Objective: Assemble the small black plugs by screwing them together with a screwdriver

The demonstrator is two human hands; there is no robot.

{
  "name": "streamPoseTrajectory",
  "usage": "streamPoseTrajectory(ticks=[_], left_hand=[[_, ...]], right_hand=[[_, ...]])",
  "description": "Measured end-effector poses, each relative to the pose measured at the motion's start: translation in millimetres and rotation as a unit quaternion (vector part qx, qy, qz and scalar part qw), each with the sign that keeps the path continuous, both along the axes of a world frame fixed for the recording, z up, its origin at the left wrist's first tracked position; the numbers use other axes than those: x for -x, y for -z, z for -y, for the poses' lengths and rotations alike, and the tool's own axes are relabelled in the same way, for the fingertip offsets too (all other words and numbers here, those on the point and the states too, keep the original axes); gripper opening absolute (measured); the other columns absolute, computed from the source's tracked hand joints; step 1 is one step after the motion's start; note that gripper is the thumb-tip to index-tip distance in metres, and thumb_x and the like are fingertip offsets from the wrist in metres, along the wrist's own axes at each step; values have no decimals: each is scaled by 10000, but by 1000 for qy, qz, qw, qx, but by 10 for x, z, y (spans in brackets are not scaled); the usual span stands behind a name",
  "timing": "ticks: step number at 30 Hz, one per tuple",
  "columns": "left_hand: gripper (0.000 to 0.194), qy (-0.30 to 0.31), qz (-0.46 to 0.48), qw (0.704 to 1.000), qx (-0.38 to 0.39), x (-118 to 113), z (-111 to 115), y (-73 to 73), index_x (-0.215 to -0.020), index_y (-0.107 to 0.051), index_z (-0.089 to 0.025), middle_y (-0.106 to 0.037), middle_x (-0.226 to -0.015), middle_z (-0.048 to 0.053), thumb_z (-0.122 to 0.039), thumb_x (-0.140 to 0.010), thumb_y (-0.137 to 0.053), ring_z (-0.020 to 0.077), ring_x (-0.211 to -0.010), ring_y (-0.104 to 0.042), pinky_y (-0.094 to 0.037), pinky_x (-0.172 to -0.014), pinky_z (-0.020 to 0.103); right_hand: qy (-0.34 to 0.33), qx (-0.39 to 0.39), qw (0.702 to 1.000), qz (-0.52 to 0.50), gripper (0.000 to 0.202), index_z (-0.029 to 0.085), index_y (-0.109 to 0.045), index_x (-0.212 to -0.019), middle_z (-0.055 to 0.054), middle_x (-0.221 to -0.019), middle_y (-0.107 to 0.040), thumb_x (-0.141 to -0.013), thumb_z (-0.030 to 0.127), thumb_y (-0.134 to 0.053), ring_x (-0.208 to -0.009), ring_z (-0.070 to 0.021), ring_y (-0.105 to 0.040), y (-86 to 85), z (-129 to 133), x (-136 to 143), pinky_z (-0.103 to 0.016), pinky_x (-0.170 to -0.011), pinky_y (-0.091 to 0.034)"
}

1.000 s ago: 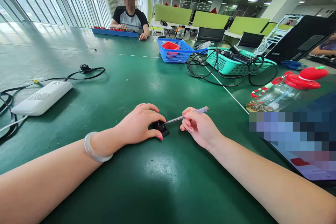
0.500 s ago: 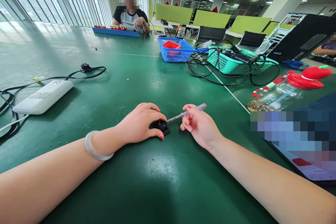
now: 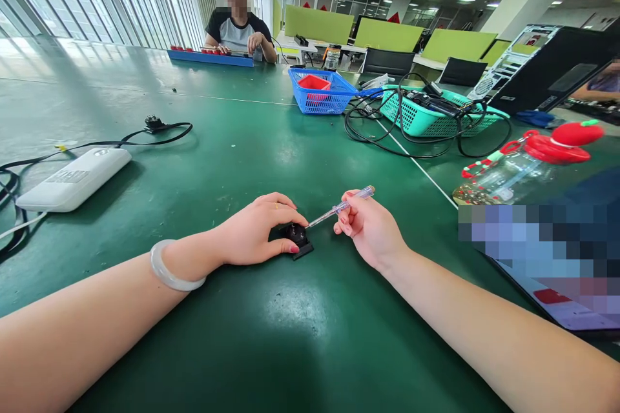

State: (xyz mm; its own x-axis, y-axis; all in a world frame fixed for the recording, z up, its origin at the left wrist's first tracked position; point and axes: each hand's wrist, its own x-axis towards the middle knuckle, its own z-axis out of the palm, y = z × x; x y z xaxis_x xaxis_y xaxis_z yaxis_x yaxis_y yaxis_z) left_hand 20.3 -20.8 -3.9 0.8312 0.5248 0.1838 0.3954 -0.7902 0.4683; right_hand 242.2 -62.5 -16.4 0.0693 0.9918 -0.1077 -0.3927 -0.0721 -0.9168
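Observation:
My left hand [image 3: 259, 229] is closed around a small black part [image 3: 297, 233] with a rounded top and a flat base, pressed against the green table [image 3: 232, 335]. Its exact kind does not show, since my fingers cover its left side. In my right hand [image 3: 371, 229] I grip a slim screwdriver [image 3: 341, 206] with a clear handle, between thumb and fingers. The screwdriver slants down to the left, and its tip meets the right side of the black part or ends very close to it.
On the left lie a white power bank [image 3: 75, 179] and black cables. A blue basket [image 3: 322, 100], a teal basket [image 3: 416, 119] and tangled cords stand farther back. At right are a red-lidded bottle [image 3: 523, 174] and a tablet-like screen [image 3: 581, 313]. A person [image 3: 239, 32] sits across the table.
The view has shifted slightly. My left thumb has drawn back a little, showing more of the black part's base. The screwdriver remains at its right side.

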Motion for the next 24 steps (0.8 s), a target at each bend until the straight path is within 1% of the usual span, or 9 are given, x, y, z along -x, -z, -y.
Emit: streamPoseTrajectory(ticks=[4, 6, 8, 11, 15, 17, 19, 21, 24], left_hand=[[339, -16, -1, 1000, -2, -12, 2, 2, -1057, -650, -240, -677, -1012, 35, -464, -803, -668, 221, -1078, -535, -447, -949, 346], [364, -22, -4, 1000, -4, -15, 1, 5, -1053, -655, -241, -673, -1009, 37, -492, -789, -674, 221, -1075, -538, -446, -951, 343], [381, -30, -7, 1000, -5, -17, -1, 6, -1062, -657, -242, -669, -1019, 40, -503, -785, -673, 220, -1070, -545, -445, -957, 342], [382, -43, -14, 999, -8, -17, 0, 4, -1079, -655, -250, -663, -1039, 41, -498, -788, -670, 220, -1067, -552, -442, -968, 350], [380, -53, -19, 998, -4, -18, 2, 2, -1083, -654, -263, -658, -1045, 38, -498, -785, -674, 221, -1068, -554, -445, -969, 359], [385, -56, -18, 998, -1, -18, 3, 2, -1083, -655, -268, -656, -1043, 37, -507, -782, -672, 220, -1063, -556, -448, -964, 357], [384, -56, -17, 998, 0, -16, 3, 4, -1078, -658, -269, -656, -1038, 37, -512, -782, -670, 219, -1059, -558, -449, -961, 354], [381, -56, -16, 998, 0, -14, 2, 6, -1074, -659, -269, -655, -1038, 37, -514, -783, -668, 218, -1059, -558, -450, -958, 352], [381, -59, -16, 998, -2, -14, 0, 8, -1074, -659, -269, -652, -1043, 36, -511, -780, -673, 216, -1056, -559, -452, -953, 349]], right_hand=[[17, -12, 1000, 13, 247, 195, -546, -707, 82, -487, -484, -677, 322, -756, -419, -58, -400, 14, -26, -7, -238, -514, -448], [25, -17, 999, 18, 253, 190, -570, -717, 73, -532, -512, -662, 332, -773, -468, -64, -453, 22, -37, -8, -239, -545, -466], [32, -23, 999, 27, 257, 187, -590, -751, 53, -621, -566, -656, 335, -778, -536, -74, -514, 32, -44, -10, -247, -589, -487], [43, -31, 998, 39, 311, 205, -587, -886, 36, -770, -627, -656, 298, -775, -562, -73, -533, 41, -44, -15, -267, -615, -501], [60, -52, 996, 43, 521, 287, -488, -1128, 51, -863, -643, -681, 226, -748, -545, -77, -523, 20, -28, -17, -294, -619, -514], [57, -64, 995, 46, 489, 302, -475, -1161, 46, -898, -643, -732, 233, -701, -559, -82, -531, 0, -19, -14, -308, -643, -522], [51, -70, 995, 46, 392, 291, -495, -1142, 31, -923, -649, -780, 243, -638, -566, -87, -536, -13, -16, -13, -323, -661, -526], [49, -68, 996, 43, 336, 277, -506, -1123, 17, -932, -660, -801, 233, -595, -565, -91, -537, -11, -22, -16, -331, -669, -525], [50, -63, 996, 42, 323, 267, -505, -1125, 11, -896, -675, -815, 217, -580, -566, -95, -538, 17, -44, -29, -328, -670, -521]])
